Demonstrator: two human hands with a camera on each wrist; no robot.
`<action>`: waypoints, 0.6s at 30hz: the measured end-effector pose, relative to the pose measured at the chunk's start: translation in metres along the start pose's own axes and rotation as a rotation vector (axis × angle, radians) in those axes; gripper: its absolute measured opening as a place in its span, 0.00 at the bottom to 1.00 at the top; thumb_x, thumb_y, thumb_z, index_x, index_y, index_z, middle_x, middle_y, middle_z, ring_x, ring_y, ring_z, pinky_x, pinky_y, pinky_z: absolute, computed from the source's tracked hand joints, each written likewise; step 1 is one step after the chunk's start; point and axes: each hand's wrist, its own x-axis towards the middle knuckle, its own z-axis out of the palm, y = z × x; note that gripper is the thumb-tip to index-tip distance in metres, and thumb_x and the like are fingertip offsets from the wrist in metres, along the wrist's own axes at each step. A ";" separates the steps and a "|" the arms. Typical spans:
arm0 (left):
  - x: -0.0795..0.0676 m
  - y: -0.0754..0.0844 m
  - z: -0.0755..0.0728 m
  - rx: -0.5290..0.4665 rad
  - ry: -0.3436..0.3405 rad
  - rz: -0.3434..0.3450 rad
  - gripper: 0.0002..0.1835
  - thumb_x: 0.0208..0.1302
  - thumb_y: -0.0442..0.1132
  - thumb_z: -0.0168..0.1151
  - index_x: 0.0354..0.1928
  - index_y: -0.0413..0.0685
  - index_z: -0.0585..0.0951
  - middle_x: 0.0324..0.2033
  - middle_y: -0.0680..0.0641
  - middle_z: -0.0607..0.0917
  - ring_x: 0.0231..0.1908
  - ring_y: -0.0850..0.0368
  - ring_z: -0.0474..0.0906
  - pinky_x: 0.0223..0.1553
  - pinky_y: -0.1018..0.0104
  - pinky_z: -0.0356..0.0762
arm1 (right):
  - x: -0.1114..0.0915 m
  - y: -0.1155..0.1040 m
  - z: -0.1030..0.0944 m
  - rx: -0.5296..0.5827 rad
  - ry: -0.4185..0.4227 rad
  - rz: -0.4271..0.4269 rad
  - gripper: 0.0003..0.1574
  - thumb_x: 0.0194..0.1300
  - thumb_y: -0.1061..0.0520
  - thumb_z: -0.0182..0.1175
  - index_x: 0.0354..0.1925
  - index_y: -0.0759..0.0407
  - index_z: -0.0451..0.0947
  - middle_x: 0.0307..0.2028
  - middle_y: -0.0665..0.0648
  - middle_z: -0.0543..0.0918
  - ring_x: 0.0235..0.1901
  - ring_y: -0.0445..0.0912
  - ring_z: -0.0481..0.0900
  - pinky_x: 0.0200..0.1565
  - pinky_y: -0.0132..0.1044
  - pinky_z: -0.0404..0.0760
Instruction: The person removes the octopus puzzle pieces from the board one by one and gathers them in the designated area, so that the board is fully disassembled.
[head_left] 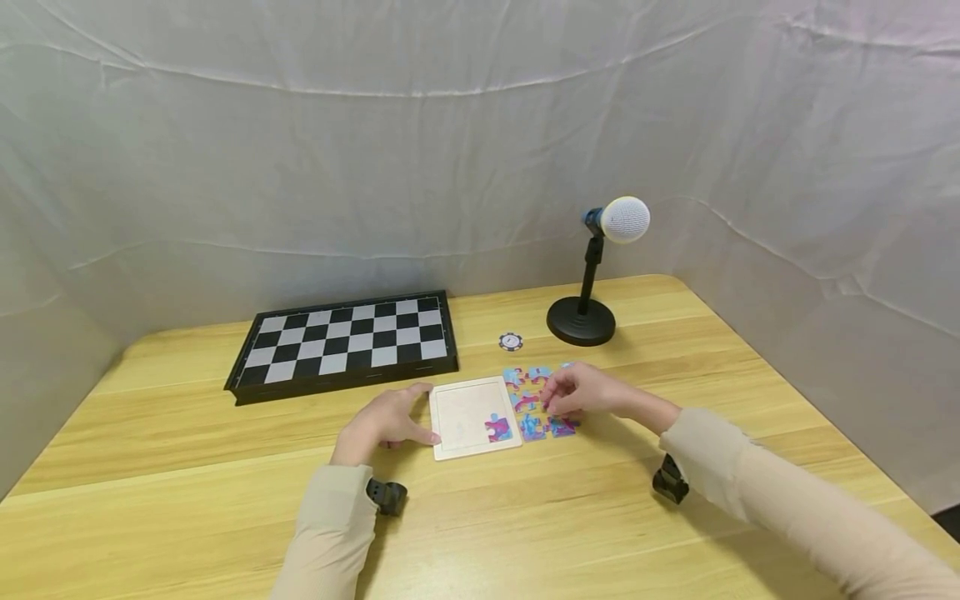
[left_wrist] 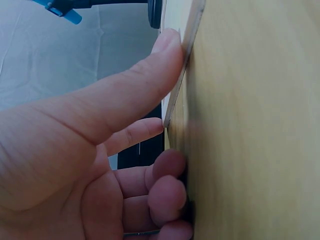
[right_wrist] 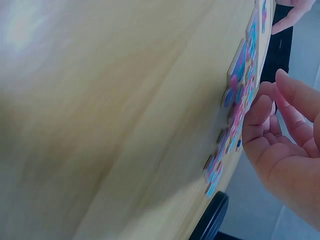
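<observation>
A square pale wooden puzzle tray [head_left: 459,417] lies flat on the table, with one pink-and-blue jigsaw piece [head_left: 498,430] in its lower right corner. At the tray's left edge is my left hand [head_left: 381,417]. Its thumb [left_wrist: 167,55] rests on the rim and its index finger touches a corner, while the other fingers curl beside the tray. Loose jigsaw pieces [head_left: 532,428], several of them, lie just right of the tray. Over these hovers my right hand [head_left: 587,390], fingers loosely bent. In the right wrist view nothing shows between its fingertips.
Behind the tray to the left lies a black-framed checkered board [head_left: 348,343]. A round poker chip [head_left: 511,342] sits behind the pieces. Further right, a microphone [head_left: 626,220] stands on a black round-based stand [head_left: 581,321]. Grey cloth [head_left: 420,167] hangs around the table.
</observation>
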 end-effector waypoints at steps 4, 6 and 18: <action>0.000 0.000 0.000 -0.004 -0.004 -0.004 0.44 0.45 0.47 0.71 0.65 0.50 0.60 0.48 0.38 0.72 0.13 0.58 0.67 0.17 0.68 0.68 | 0.005 -0.006 0.006 -0.017 0.005 0.001 0.09 0.53 0.67 0.61 0.34 0.72 0.76 0.23 0.53 0.77 0.20 0.41 0.69 0.22 0.30 0.70; 0.000 0.000 0.000 -0.003 -0.005 -0.002 0.44 0.45 0.47 0.71 0.65 0.50 0.60 0.49 0.38 0.71 0.13 0.58 0.67 0.17 0.68 0.68 | 0.007 -0.009 0.009 -0.031 0.000 -0.004 0.09 0.53 0.67 0.61 0.35 0.71 0.76 0.24 0.53 0.77 0.20 0.41 0.69 0.22 0.29 0.69; -0.001 0.001 0.000 0.005 0.003 0.007 0.44 0.45 0.47 0.71 0.65 0.49 0.60 0.47 0.38 0.72 0.12 0.57 0.67 0.17 0.68 0.68 | 0.018 -0.019 0.025 -0.034 -0.028 -0.067 0.10 0.52 0.69 0.61 0.35 0.71 0.76 0.25 0.55 0.76 0.23 0.42 0.71 0.26 0.35 0.74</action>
